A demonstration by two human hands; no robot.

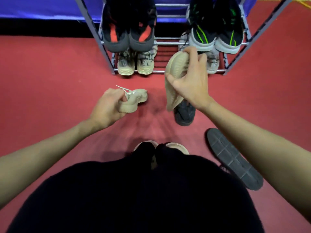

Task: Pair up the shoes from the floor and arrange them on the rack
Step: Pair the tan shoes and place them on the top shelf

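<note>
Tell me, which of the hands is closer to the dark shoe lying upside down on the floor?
Right. The right hand is above the upside-down dark shoe; the left hand is farther left.

Red floor carried the metal shoe rack at its far edge. Upper shelf: black/red pair at left end, black/green pair at right end. Bottom shelf: beige camo pair left, one pale sneaker right. On the floor near the rack's right end: a dark shoe upright, another dark shoe sole-up.
</note>
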